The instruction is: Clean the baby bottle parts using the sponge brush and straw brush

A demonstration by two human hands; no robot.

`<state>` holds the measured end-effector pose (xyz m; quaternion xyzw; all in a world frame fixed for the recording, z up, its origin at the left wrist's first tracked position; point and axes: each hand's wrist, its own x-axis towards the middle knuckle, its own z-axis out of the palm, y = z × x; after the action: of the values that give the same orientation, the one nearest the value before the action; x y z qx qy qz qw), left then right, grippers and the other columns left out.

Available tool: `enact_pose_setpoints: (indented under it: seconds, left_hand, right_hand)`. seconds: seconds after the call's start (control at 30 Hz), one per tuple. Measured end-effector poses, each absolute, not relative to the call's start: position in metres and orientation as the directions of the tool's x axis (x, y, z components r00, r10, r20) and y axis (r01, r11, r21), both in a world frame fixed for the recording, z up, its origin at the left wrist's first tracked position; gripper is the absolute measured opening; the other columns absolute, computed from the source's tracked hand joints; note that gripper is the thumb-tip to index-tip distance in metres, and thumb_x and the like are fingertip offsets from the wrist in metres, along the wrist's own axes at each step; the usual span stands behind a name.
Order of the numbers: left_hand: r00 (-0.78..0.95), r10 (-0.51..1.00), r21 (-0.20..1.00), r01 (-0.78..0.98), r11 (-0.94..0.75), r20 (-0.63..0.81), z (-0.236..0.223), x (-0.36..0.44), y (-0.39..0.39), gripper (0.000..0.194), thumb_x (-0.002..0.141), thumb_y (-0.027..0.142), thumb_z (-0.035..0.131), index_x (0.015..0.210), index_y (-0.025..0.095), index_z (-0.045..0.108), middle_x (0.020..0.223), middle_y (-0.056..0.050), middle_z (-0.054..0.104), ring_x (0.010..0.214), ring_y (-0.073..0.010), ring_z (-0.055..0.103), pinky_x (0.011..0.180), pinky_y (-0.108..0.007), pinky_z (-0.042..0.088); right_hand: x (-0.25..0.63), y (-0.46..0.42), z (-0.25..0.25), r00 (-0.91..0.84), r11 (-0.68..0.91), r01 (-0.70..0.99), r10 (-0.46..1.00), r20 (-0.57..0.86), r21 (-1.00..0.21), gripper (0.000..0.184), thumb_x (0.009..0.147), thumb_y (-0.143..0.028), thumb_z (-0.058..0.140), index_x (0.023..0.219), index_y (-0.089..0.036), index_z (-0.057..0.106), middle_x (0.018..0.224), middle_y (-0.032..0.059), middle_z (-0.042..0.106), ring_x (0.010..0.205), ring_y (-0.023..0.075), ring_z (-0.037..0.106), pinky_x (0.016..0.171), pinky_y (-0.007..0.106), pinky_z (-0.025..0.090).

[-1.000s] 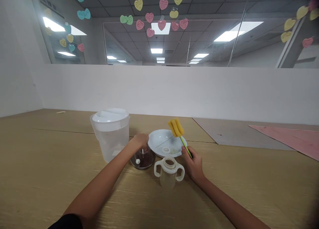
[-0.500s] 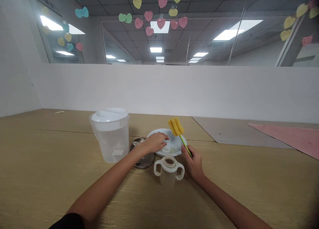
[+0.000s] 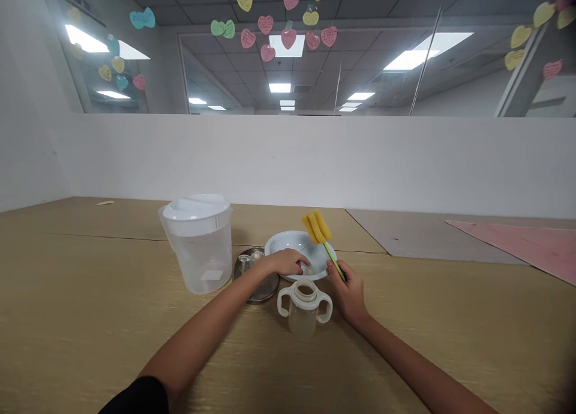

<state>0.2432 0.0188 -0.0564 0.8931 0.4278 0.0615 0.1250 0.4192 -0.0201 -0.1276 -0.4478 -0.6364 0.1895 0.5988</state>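
Leaning from the pinching right hand (image 3: 351, 291), the sponge brush (image 3: 318, 228) is near the left hand (image 3: 287, 261), whose grip's unclear.

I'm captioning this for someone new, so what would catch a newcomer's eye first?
Probably the bright yellow sponge on a green handle, held up in the right hand near the middle. Next, perhaps, the big lidded jug standing left of the white bowl beneath the left hand. Heart-shaped notes dot the glass above.
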Motion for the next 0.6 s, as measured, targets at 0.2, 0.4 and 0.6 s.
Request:
enact_pose_setpoints:
  seconds: [0.2,0.4,0.6]
  left_hand:
    - [0.678,0.735,0.282,0.710,-0.646,-0.023,-0.0602,0.2438,0.0259,0.040,0.069,0.020,0.056,0.109,0.019,0.061,0.103,-0.006,0.063,0.092,-0.0208,0.058,0.079,-0.025,0.043]
    - [0.730,0.679,0.294,0.635,-0.715,0.075,-0.0584,0.2444,0.0240,0.033,0.067,0.013,0.058,0.099,0.021,0.060,0.106,-0.003,0.061,0.096,-0.0190,0.054,0.084,-0.024,0.040]
    - [0.713,0.685,0.316,0.623,-0.716,0.147,-0.0540,0.2426,0.0194,0.018,0.069,0.023,0.062,0.086,0.021,0.059,0.087,0.001,0.063,0.079,-0.0158,0.057,0.068,-0.022,0.040]
  right_hand:
    - [0.4198,-0.0197,-0.1279,0.122,0.510,0.359,0.804,0.581,-0.781,0.035,0.082,-0.045,0.047,0.062,-0.017,0.046,0.057,-0.0042,0.032,0.055,0.0101,0.030,0.050,0.023,0.026]
    - [0.4201,-0.0186,-0.1283,0.111,0.533,0.335,0.796,0.594,-0.777,0.036,0.082,-0.046,0.047,0.060,-0.017,0.043,0.057,-0.0042,0.029,0.055,0.0101,0.029,0.050,0.023,0.026]
    - [0.4201,-0.0197,-0.1277,0.120,0.523,0.344,0.799,0.589,-0.779,0.033,0.082,-0.044,0.048,0.063,-0.017,0.047,0.058,-0.0034,0.033,0.056,0.0104,0.031,0.050,0.023,0.027]
